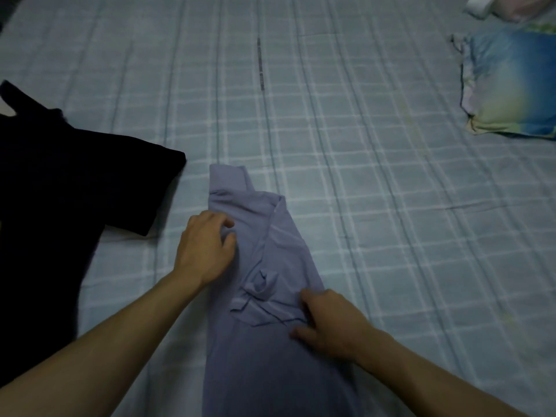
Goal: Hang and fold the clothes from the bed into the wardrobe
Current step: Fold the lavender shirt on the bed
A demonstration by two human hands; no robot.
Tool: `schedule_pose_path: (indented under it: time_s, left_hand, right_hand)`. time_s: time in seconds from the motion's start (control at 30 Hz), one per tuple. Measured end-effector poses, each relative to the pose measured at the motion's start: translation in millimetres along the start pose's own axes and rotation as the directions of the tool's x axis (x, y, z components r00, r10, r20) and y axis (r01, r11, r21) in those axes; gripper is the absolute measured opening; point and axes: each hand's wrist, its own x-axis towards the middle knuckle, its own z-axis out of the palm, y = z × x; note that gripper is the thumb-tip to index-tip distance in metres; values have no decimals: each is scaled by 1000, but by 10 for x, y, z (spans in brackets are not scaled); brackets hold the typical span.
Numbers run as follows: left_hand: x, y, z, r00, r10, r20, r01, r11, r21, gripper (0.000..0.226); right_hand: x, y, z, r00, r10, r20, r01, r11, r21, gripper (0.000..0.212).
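A lavender shirt point(270, 251) lies lengthwise on the bed, folded into a narrow strip with a sleeve doubled over at its far end. My left hand point(204, 245) rests on its left edge, fingers curled and pinching a fold of the fabric. Lower down, my right hand point(328, 320) grips the shirt's right edge beside the bunched collar. A black garment point(69, 188) is spread flat on the left side of the bed, apart from both hands.
The bed carries a light blue checked sheet point(376, 176). A blue and yellow pillow point(511, 82) lies at the far right, with a white object point(480, 6) behind it at the top right corner. No wardrobe is in view.
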Motion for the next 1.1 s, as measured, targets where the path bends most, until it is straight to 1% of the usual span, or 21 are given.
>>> schedule_pose_path:
  time_s: [0.03, 0.1, 0.2, 0.23, 0.27, 0.3, 0.33, 0.37, 0.4, 0.47, 0.5, 0.53, 0.57, 0.6, 0.63, 0.67, 0.7, 0.73, 0.83, 0.97, 1.1]
  left_hand:
    - [46, -37, -22, 1000, -8, -10, 8, 1000, -4, 21]
    - [156, -93, -58, 999, -29, -26, 29, 999, -17, 21]
    - [349, -162, -73, 998, -62, -14, 61, 997, -52, 29]
    - [419, -184, -69, 997, -83, 1, 83, 994, -69, 37]
    - [491, -211, -61, 993, -115, 20, 116, 988, -99, 46]
    - [565, -235, -51, 987, -153, 47, 158, 977, -144, 55]
    - [642, -253, -41, 977, -194, 85, 208, 957, -202, 64]
    - [721, -264, -30, 963, -237, 128, 263, 929, -260, 72]
    - [792, -276, -12, 946, -280, 165, 319, 898, -304, 78]
    - [904, -306, 25, 914, -361, 187, 404, 854, -326, 81]
    - [943, -322, 37, 899, -399, 180, 437, 839, -323, 75]
    - [970, -332, 45, 883, -434, 179, 469, 820, -328, 64]
    - [979, -334, 45, 868, -457, 196, 497, 793, -352, 49]
    - [967, -329, 41, 858, -462, 225, 514, 763, -391, 32]
    - [940, -315, 29, 858, -450, 248, 514, 738, -437, 20]
    - [899, -299, 8, 866, -429, 257, 499, 719, -484, 14]
    - [847, -284, -25, 879, -404, 253, 476, 705, -526, 13]
    - [784, -268, -74, 894, -379, 238, 445, 695, -564, 14]
    - [534, -178, -276, 939, -300, 170, 335, 677, -656, 20]
    - [121, -40, -593, 973, -215, 82, 203, 635, -745, 28]
    - [-343, 95, -902, 984, -160, 84, 162, 581, -797, 32]
  right_hand:
    - [51, -8, -75, 999, 6, -39, -5, 1000, 30, 31]
    - [233, -13, -241, 983, 24, -182, -14, 998, 57, 34]
    - [626, -43, -504, 910, 93, -405, 1, 974, 226, 18]
    - [775, -36, -576, 890, 132, -436, -11, 963, 270, 13]
    - [923, -23, -647, 889, 173, -425, -38, 951, 308, 19]
    - [1059, -11, -711, 905, 207, -372, -74, 937, 340, 34]
    - [1186, 4, -758, 928, 231, -293, -110, 920, 375, 50]
    - [1297, 11, -791, 947, 242, -213, -145, 909, 390, 61]
    - [1388, 14, -805, 959, 239, -151, -168, 911, 375, 66]
    - [1521, 18, -783, 968, 234, -96, -192, 927, 323, 62]
    - [1557, 16, -761, 967, 243, -80, -203, 921, 333, 54]
    - [1580, 15, -734, 964, 255, -73, -212, 905, 369, 44]
    - [1586, 17, -712, 961, 266, -72, -215, 888, 407, 32]
    - [1571, 17, -700, 961, 267, -76, -208, 872, 442, 25]
    - [1547, 16, -698, 960, 264, -89, -193, 859, 475, 24]
    - [1506, 14, -704, 961, 256, -108, -169, 847, 504, 21]
    - [1444, 4, -723, 961, 245, -131, -144, 841, 521, 16]
    - [1367, -10, -749, 961, 229, -154, -115, 838, 533, 13]
    - [1074, -65, -848, 964, 168, -207, -21, 823, 568, 17]
    - [610, -197, -966, 950, 44, -310, 139, 829, 541, 20]
    - [148, -343, -1001, 929, -30, -370, 232, 825, 515, 23]
